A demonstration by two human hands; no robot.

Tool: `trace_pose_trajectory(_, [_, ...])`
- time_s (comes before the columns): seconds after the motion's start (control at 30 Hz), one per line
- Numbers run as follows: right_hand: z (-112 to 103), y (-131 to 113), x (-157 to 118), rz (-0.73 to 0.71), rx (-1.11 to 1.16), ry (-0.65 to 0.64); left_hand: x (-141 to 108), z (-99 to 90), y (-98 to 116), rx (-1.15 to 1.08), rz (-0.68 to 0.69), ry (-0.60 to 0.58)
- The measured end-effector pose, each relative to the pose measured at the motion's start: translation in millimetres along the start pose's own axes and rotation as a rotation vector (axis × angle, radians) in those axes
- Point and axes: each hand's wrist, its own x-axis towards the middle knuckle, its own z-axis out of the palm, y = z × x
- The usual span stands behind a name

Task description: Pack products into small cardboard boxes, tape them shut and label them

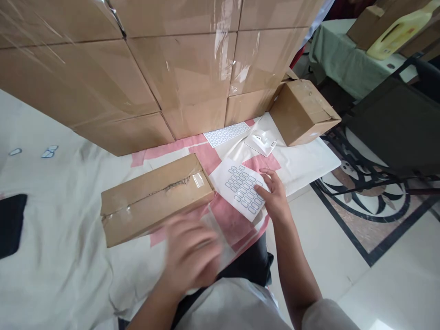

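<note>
A white sheet of small blue-edged label stickers lies tilted at the front of the table. My right hand pinches its right edge, thumb on top. To the left, my left hand is smeared by motion, in front of a long taped cardboard box. Its fingers look curled, but whether anything is in them cannot be made out. The box's near right end almost touches the sheet. Behind, a second label sheet rests against the foot of the stacked boxes.
A wall of taped cardboard boxes rises at the back. Right of it stand a white object with a tag and an opened carton. Loose stickers and a black item lie left. A dark chair is at right.
</note>
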Motion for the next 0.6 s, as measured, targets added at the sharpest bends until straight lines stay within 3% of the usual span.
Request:
trace_pose_trajectory(0.07, [4,-1,-12,0.004,0.032,0.013,14,47.1,14,-0.077,0.073,-0.114])
trace_pose_trajectory(0.13, [5,-1,-23,-0.004,0.010,0.043,24,82.6,14,-0.065,-0.007,-0.173])
trace_pose_trajectory(0.2, [5,1,-32,-0.017,-0.047,0.083,27,102.5,6,-0.038,-0.127,-0.199])
trace_pose_trajectory(0.37, [5,1,-51,-0.096,-0.123,0.072,17,105.4,-12,-0.087,-0.241,-0.195])
trace_pose_trajectory(0.5, [10,0,-57,-0.203,-0.263,0.019,12,100.4,-14,-0.109,-0.216,-0.104])
trace_pose_trajectory(0.6, [9,0,-58,-0.347,-0.475,0.014,12,99.9,-14,-0.087,-0.179,-0.110])
